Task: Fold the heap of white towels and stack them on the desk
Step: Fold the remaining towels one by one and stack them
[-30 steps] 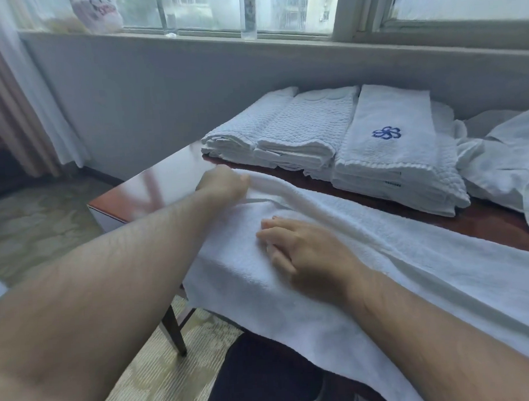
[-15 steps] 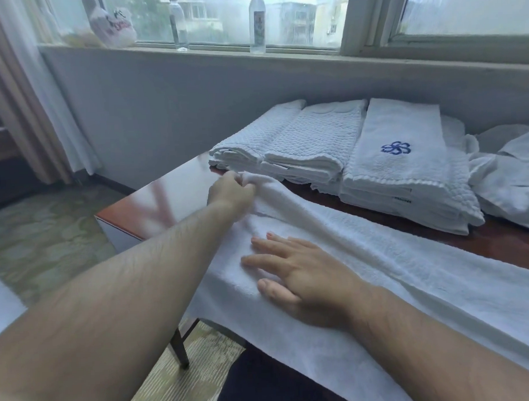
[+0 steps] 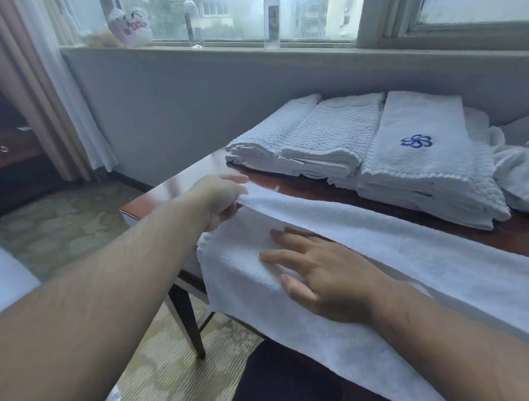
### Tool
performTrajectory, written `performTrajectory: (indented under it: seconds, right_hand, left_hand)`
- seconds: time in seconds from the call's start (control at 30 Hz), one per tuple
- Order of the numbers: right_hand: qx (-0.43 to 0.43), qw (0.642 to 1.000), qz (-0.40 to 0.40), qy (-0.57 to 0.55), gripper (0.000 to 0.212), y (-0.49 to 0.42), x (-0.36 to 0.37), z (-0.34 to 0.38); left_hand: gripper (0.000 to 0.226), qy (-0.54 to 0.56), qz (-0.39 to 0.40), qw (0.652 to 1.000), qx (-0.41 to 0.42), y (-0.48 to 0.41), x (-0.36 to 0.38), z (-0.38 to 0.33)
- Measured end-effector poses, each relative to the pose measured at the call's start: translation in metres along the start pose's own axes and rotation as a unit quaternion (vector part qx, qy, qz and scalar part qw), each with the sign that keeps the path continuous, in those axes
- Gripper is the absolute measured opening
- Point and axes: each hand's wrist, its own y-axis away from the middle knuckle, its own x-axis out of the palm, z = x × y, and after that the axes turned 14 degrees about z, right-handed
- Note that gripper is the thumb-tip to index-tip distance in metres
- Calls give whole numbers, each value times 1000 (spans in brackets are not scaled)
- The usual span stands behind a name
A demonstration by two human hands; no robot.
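A long white towel (image 3: 424, 254) lies across the near edge of a reddish-brown wooden desk (image 3: 193, 169), its near side hanging over the desk's front edge toward the person. The left hand (image 3: 221, 199) pinches the towel's far edge at its left end between thumb and curled fingers, lifting that edge slightly off the layer below. The right hand (image 3: 329, 276) lies palm down on the towel just beside the lifted edge, its fingers straight and a little spread, pressing the cloth flat. Both forearms are bare and reach in from the bottom of the view. Farther back on the desk, near the wall, sit folded white towels (image 3: 324, 135) with a waffle texture, stacked side by side. To their right is another folded stack topped by a towel with a blue flower emblem (image 3: 421, 165). At the far right edge, loose white towels (image 3: 520, 176) lie crumpled in a heap. Above, on the windowsill, stand two clear bottles (image 3: 271, 20) and a white plastic bag (image 3: 131, 28). A curtain (image 3: 43, 88) hangs at the left, above patterned carpet (image 3: 63, 225).
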Motion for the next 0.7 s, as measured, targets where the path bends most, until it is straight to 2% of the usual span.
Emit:
performTrajectory:
  seconds: [0.1, 0.2, 0.27, 0.33, 0.4, 0.47, 0.6, 0.7]
  right_hand:
    - [-20, 999, -41, 16, 46, 5, -4, 5]
    - [-57, 991, -107, 59, 29, 5, -3, 8]
    - [-43, 976, -178, 116, 17, 6, 0, 7]
    - [4, 961, -232, 151, 16, 6, 2, 3]
    - [56, 963, -230, 132, 31, 7, 4, 3]
    - [80, 970, -209, 100, 35, 6, 5, 3]
    - [89, 980, -165, 68, 31, 7, 5, 5]
    - [87, 986, -126, 60, 39, 10, -1, 8]
  left_hand:
    - [24, -49, -10, 999, -3, 4, -4, 17]
    - [29, -102, -25, 994, 13, 7, -8, 23]
    - [34, -137, -30, 990, 30, 9, -10, 23]
    - [40, -179, -34, 982, 44, 11, -11, 22]
    - [45, -204, -36, 977, 53, 15, -11, 22]
    - [51, -239, -39, 968, 60, 18, -8, 25]
    - [58, -404, -95, 907, 77, 23, 0, 36]
    - [61, -461, -139, 868, 120, 29, 11, 40]
